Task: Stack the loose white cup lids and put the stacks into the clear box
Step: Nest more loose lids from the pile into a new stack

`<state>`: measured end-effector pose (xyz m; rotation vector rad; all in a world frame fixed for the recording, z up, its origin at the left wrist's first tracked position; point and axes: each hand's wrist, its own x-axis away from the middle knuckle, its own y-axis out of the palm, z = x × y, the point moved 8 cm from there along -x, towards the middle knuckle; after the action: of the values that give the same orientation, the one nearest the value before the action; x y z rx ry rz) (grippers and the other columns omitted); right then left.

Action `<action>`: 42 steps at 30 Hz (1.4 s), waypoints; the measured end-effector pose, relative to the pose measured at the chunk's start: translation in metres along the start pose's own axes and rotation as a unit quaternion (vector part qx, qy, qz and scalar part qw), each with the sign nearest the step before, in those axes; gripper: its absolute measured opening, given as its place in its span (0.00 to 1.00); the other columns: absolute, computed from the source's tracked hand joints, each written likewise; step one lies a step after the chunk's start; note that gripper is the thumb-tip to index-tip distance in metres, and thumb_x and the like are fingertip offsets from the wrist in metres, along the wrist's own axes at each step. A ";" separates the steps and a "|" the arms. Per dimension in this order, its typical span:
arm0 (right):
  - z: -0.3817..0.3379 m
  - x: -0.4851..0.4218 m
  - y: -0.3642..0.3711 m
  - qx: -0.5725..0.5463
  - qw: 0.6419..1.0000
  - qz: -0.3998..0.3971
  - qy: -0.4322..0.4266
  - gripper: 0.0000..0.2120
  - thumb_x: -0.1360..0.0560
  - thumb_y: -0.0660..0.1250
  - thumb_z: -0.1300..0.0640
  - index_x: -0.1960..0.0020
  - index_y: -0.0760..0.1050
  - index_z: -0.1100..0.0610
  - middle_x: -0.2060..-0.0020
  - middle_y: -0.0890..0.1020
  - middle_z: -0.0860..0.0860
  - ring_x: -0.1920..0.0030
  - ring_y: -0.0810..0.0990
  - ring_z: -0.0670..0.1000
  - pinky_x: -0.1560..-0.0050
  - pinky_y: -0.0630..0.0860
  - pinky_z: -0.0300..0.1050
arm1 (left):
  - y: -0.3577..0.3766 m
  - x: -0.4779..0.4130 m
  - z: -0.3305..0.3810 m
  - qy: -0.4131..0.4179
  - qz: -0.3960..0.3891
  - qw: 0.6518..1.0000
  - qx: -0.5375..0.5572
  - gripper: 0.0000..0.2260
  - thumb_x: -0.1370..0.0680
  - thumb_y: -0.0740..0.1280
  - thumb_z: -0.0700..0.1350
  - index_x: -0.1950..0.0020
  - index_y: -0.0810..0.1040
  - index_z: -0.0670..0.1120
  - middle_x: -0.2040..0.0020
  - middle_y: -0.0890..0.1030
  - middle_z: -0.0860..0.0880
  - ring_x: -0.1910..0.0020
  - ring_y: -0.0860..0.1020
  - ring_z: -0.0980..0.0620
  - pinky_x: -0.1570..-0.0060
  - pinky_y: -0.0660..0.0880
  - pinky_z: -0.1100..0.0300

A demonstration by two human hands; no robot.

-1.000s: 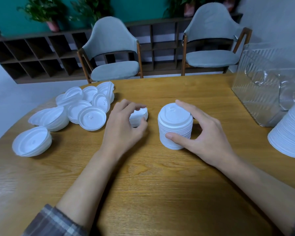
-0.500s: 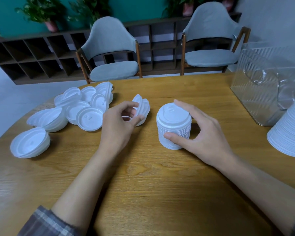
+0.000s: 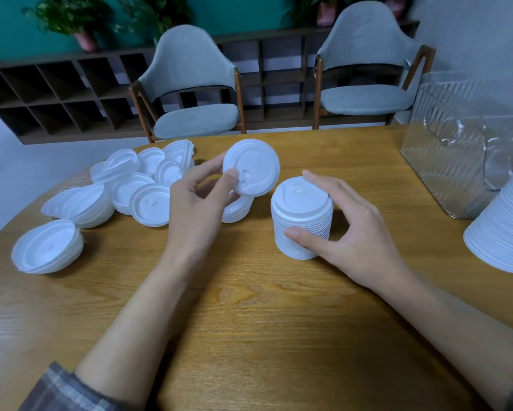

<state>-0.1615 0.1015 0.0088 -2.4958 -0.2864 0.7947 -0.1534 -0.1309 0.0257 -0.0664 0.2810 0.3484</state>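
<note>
Near half of the counter (image 3: 264,321) is just bare wood, so it's an easy way in for both arms. Far left is clogged with loose lids (image 3: 124,188), and a few spill in under the lid (image 3: 250,167) my left hand (image 3: 195,209) holds up. The short stack (image 3: 301,221) in my right hand (image 3: 359,232) stands mid-counter. There's an open wood lane from there to the clear box (image 3: 457,161), though a tall stack (image 3: 504,229) crowds its near corner.

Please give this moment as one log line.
left hand: pinches lid in air | right hand: grips lid stack on table | loose lids: heaped at left
</note>
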 end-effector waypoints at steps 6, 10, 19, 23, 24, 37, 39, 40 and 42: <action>0.000 0.000 0.001 -0.006 1.000 0.004 0.004 0.38 0.28 0.75 0.38 0.22 0.70 0.47 0.31 0.75 0.39 0.30 0.72 0.38 0.33 0.67 0.30 | 0.017 0.005 -0.007 -0.061 -0.048 0.993 0.088 0.15 0.16 0.69 0.41 0.30 0.81 0.47 0.41 0.86 0.47 0.40 0.85 0.47 0.47 0.82 0.57; 0.004 0.000 0.003 -0.025 0.999 -0.011 0.030 0.44 0.30 0.76 0.35 0.20 0.60 0.38 0.29 0.74 0.37 0.28 0.72 0.41 0.29 0.73 0.52 | 0.024 0.009 -0.007 -0.041 -0.054 0.994 0.085 0.10 0.18 0.70 0.40 0.36 0.80 0.42 0.54 0.86 0.44 0.54 0.82 0.48 0.52 0.82 0.56; 0.000 0.001 0.006 -0.010 1.000 -0.018 0.018 0.41 0.29 0.74 0.36 0.20 0.61 0.37 0.29 0.72 0.36 0.28 0.71 0.39 0.30 0.74 0.49 | 0.046 0.024 0.005 0.038 -0.132 0.990 -0.039 0.10 0.17 0.70 0.47 0.38 0.85 0.46 0.44 0.87 0.53 0.44 0.82 0.56 0.46 0.78 0.62; 0.000 0.001 0.005 -0.009 1.000 -0.015 0.013 0.41 0.28 0.74 0.36 0.20 0.62 0.39 0.30 0.73 0.37 0.29 0.72 0.39 0.34 0.70 0.34 | 0.050 0.029 0.006 0.051 -0.160 0.983 -0.079 0.20 0.26 0.78 0.50 0.35 0.83 0.52 0.39 0.83 0.55 0.40 0.80 0.57 0.45 0.78 0.62; 0.000 0.001 0.006 -0.009 1.000 -0.017 0.015 0.41 0.28 0.74 0.36 0.20 0.62 0.39 0.29 0.73 0.37 0.29 0.72 0.39 0.34 0.69 0.32 | 0.050 0.029 0.007 0.057 -0.160 0.982 -0.085 0.22 0.27 0.78 0.50 0.34 0.83 0.53 0.38 0.82 0.56 0.39 0.80 0.56 0.43 0.78 0.60; 0.001 0.001 0.007 0.001 1.000 -0.027 0.014 0.40 0.30 0.76 0.35 0.22 0.65 0.42 0.31 0.75 0.39 0.31 0.75 0.42 0.34 0.74 0.42 | 0.045 0.026 0.008 0.064 -0.145 0.984 -0.087 0.26 0.29 0.81 0.47 0.31 0.82 0.50 0.40 0.86 0.55 0.37 0.82 0.55 0.35 0.78 0.49; 0.002 0.001 0.008 0.006 0.999 -0.037 0.021 0.40 0.31 0.76 0.35 0.23 0.64 0.39 0.30 0.74 0.38 0.31 0.73 0.40 0.35 0.71 0.35 | 0.047 0.026 0.005 0.057 -0.166 0.982 -0.077 0.29 0.28 0.81 0.43 0.27 0.78 0.49 0.37 0.85 0.54 0.34 0.81 0.54 0.33 0.77 0.48; 0.002 0.001 0.008 0.006 0.999 -0.039 0.023 0.40 0.31 0.76 0.35 0.23 0.64 0.38 0.30 0.74 0.37 0.32 0.73 0.39 0.36 0.70 0.31 | 0.049 0.026 0.003 0.056 -0.179 0.979 -0.074 0.30 0.26 0.80 0.42 0.25 0.76 0.49 0.36 0.84 0.53 0.33 0.80 0.54 0.32 0.77 0.47; 0.001 0.000 0.008 0.006 0.999 -0.032 0.019 0.40 0.31 0.76 0.36 0.23 0.65 0.40 0.31 0.75 0.38 0.32 0.73 0.39 0.37 0.69 0.29 | 0.052 0.027 0.002 0.056 -0.200 0.975 -0.078 0.31 0.24 0.78 0.41 0.23 0.72 0.49 0.33 0.83 0.54 0.30 0.78 0.55 0.31 0.76 0.48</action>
<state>-0.1616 0.0954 0.0036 -2.4738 -0.3445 0.7202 -0.1465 -0.0732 0.0189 -0.2948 0.3439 -0.0354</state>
